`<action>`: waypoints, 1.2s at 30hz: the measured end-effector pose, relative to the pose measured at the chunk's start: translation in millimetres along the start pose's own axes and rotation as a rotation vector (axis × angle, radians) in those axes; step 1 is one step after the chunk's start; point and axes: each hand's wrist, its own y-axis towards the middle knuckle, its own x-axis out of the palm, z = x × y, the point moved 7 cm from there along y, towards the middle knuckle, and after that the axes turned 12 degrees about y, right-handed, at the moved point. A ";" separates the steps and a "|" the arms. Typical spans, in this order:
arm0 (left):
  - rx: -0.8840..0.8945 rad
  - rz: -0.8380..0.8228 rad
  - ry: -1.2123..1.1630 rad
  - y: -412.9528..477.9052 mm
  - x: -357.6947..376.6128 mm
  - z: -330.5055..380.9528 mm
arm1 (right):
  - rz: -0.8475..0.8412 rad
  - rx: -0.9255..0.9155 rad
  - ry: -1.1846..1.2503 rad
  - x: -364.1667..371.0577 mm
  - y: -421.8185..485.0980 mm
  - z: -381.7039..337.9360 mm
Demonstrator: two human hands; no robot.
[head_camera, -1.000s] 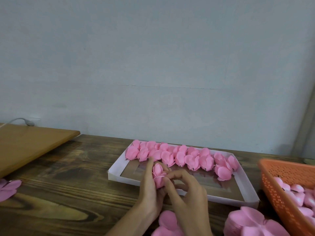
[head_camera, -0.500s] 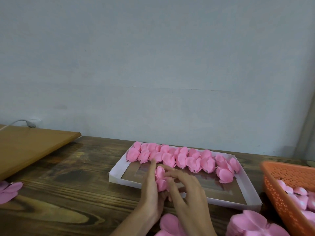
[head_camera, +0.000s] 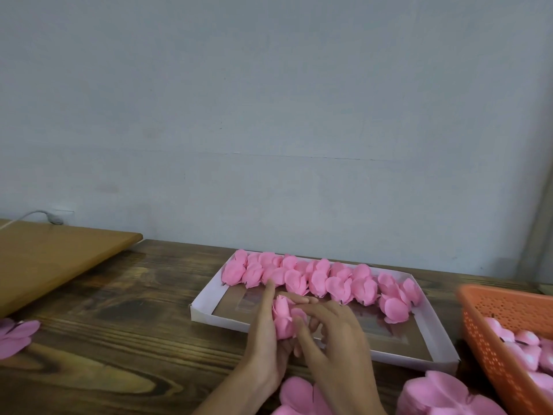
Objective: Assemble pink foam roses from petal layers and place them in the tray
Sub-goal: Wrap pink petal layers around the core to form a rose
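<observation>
A half-built pink foam rose (head_camera: 283, 319) is upright between both hands, just above the near rim of the white tray (head_camera: 437, 339). My left hand (head_camera: 267, 333) cups it from the left, index finger pointing up. My right hand (head_camera: 335, 333) wraps petals against it from the right with curled fingers. A row of several finished pink roses (head_camera: 317, 278) lines the tray's far side. Flat petal layers lie near me in two lots: a petal layer (head_camera: 299, 396) under my wrists and a stack (head_camera: 440, 393) to the right.
An orange perforated basket (head_camera: 490, 324) with pink rose buds stands at the right edge. More petal layers (head_camera: 15, 336) lie at the far left on the dark wooden table (head_camera: 119, 339). A light wooden board (head_camera: 51, 259) sits back left, a grey wall behind.
The view has shifted slightly. My right hand's fingers have moved around the rose, pressing petals in; both hands stay in place over the tray's near rim.
</observation>
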 end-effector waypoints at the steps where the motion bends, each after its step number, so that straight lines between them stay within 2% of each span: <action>1: -0.002 0.013 0.014 -0.9 0.0 0.3 | 0.022 0.011 0.033 -1.8 0.4 1.5; 6: 0.027 -0.013 0.074 -6.8 5.7 6.1 | 0.096 0.191 0.246 -4.8 -0.6 20.0; 9: 0.042 0.005 0.094 -7.4 5.5 8.9 | 0.064 0.238 0.336 -2.4 -0.5 23.6; 16: -0.039 0.090 -0.022 -3.3 -4.8 1.3 | -0.052 0.203 0.347 6.9 -1.0 15.6; 20: -0.041 0.074 -0.001 -3.4 -3.5 -1.0 | -0.011 0.178 0.311 6.1 -4.0 17.1; 25: -0.027 -0.107 0.059 -7.6 8.1 -2.3 | 0.097 0.167 0.276 -1.2 -5.1 23.2; 30: 0.095 -0.348 0.148 -11.6 22.7 7.9 | 0.176 0.158 0.256 -9.1 -4.0 23.9; 32: 0.139 -0.430 0.136 -13.5 24.9 13.2 | 0.184 0.171 0.290 -11.7 -1.2 21.9; 36: 0.113 -0.506 0.098 -12.2 21.0 17.1 | 0.144 0.191 0.399 -14.7 5.1 21.4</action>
